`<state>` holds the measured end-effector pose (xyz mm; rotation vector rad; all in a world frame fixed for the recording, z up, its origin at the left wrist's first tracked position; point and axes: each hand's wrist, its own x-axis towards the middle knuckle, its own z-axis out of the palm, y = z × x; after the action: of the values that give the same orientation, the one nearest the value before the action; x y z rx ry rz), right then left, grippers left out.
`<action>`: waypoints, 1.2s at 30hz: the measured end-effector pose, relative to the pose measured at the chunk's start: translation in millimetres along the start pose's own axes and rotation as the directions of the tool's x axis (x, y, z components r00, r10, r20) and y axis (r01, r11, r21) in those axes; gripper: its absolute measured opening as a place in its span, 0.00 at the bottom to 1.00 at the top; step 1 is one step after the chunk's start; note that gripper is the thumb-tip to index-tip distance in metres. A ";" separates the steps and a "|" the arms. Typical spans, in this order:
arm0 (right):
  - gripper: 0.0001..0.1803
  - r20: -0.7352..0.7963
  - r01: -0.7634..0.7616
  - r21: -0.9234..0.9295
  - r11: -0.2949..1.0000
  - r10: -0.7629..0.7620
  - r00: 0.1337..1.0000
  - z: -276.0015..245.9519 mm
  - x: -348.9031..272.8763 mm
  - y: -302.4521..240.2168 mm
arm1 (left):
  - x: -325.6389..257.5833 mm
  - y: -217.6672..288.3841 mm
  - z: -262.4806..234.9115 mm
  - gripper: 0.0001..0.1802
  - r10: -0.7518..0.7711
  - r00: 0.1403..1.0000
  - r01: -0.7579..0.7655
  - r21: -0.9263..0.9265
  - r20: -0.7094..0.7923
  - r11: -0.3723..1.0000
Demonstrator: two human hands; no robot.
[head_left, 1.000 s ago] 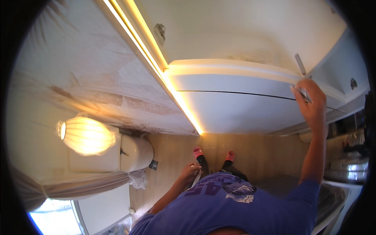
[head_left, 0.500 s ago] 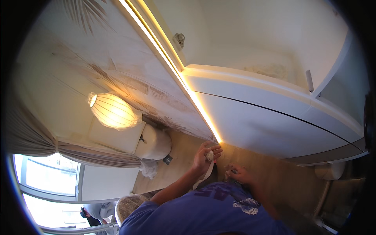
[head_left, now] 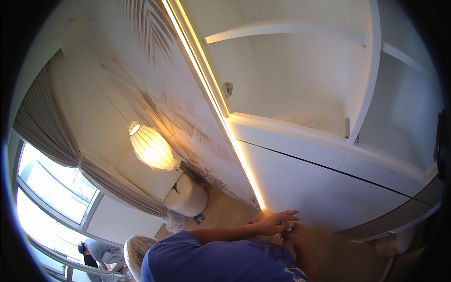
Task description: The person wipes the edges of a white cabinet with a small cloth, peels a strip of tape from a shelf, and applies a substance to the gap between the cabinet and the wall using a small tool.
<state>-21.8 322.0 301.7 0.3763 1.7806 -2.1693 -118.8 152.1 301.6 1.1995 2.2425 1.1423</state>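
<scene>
My left hand (head_left: pixel 277 223) reaches across in front of my blue shirt (head_left: pixel 211 256), its back toward me and its fingers stretched out to the right. Below those fingers shows a small whitish bit (head_left: pixel 288 228), too small to name. My right hand (head_left: pixel 290 238) is close under the left one, dim and partly covered, so its fingers do not show clearly. Both hands are low, near the bottom end of a glowing light strip (head_left: pixel 239 158) and the white cabinet front (head_left: pixel 310 188). Whether either hand holds the whitish bit cannot be made out.
Open white shelves (head_left: pixel 286 124) stand above the cabinet front. On the left hangs a lit, wrapped lantern lamp (head_left: pixel 152 148), near a rounded white cabinet (head_left: pixel 188 197) and a tied curtain (head_left: pixel 112 188). Another person (head_left: pixel 101 251) bends near the window. A plastic-covered chair back (head_left: pixel 136 251) is beside me.
My left hand has moved right and turned, coming over my right hand. The whitish wad and trailing strip seen at the left hand before no longer show plainly. The view has shifted.
</scene>
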 end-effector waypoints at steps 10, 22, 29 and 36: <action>0.20 -0.056 0.181 0.006 0.984 -0.180 0.982 -23.5 7.4 -12.2 | -7.9 -3.5 -13.5 0.29 -0.544 0.839 0.248 -0.894 0.005 0.374; 0.06 0.029 0.346 -0.147 0.927 -0.346 0.938 11.5 54.8 -115.4 | -44.6 -44.5 -80.6 0.18 -0.389 0.909 0.106 -0.986 0.150 -0.132; 0.06 -0.076 0.366 -0.085 0.927 -0.372 0.925 81.4 101.9 -116.6 | -25.6 -40.7 -143.3 0.16 -0.287 0.951 -0.067 -0.983 -0.115 0.172; 0.10 -0.173 0.374 -0.449 0.812 -0.489 0.855 150.5 119.2 -132.6 | -40.9 -72.2 -187.0 0.12 -0.244 0.970 0.141 -0.787 -0.012 0.600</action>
<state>-184.9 189.9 403.6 0.1895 2.6377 -2.0080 -249.3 4.5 356.7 0.5014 1.5315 1.8497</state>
